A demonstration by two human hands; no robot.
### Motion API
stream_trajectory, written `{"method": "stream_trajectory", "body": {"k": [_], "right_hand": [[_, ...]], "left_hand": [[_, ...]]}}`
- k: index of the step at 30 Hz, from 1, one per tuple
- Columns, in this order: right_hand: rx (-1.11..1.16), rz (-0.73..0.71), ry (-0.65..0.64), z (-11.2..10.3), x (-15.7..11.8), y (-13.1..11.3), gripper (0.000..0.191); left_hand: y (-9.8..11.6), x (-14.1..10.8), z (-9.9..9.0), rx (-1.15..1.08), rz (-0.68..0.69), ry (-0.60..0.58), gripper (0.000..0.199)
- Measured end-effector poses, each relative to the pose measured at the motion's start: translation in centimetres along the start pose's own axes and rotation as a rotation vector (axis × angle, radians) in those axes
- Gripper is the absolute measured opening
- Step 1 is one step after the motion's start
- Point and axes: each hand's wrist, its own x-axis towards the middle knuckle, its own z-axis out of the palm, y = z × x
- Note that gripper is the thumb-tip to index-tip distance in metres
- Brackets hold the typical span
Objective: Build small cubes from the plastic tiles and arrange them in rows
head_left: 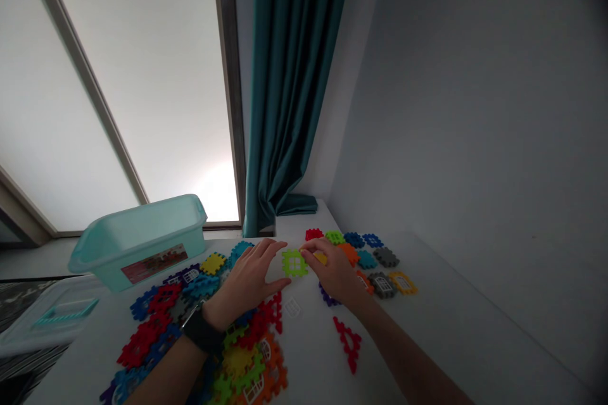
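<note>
A lime-green interlocking plastic tile (294, 263) with a four-pane window stands in the middle, between my hands. My right hand (333, 271) pinches it at its right edge between thumb and fingertips. Just left of the tile is my left hand (256, 273), its thumb and fingers spread apart, with nothing visible in them. A small white window insert (292, 308) lies on the table below the tile. Under my right forearm lies a red triangular piece (349, 344). Part of a purple tile (327, 295) shows below my right hand.
Mixed tiles, among them a red one (142, 342) and an orange one (275, 367), are heaped left on the white table (313, 367). More tiles, including a grey one (386, 257), lie right. A mint tub (194, 240) stands back left, a lid (28, 329) beside it.
</note>
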Motion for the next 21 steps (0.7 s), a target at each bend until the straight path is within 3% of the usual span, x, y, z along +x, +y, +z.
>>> {"method": "stream_trajectory", "body": {"k": [4, 12, 18, 21], "right_hand": [[0.107, 0.122, -0.049, 0.1, 0.0, -0.2, 0.023], [0.233, 0.180, -0.076, 0.5, 0.0, -0.3, 0.023], [0.236, 0.174, -0.075, 0.8, 0.0, 0.1, 0.021], [0.104, 0.069, -0.007, 0.5, -0.2, 0.1, 0.019]], "left_hand": [[0.1, 0.0, -0.2, 0.046, 0.052, 0.010, 0.055], [-0.4, -0.1, -0.3, 0.110, 0.107, 0.039, 0.056], [-0.7, -0.1, -0.3, 0.125, 0.132, 0.059, 0.049], [-1.0, -0.1, -0.3, 0.108, 0.118, 0.074, 0.048]]}}
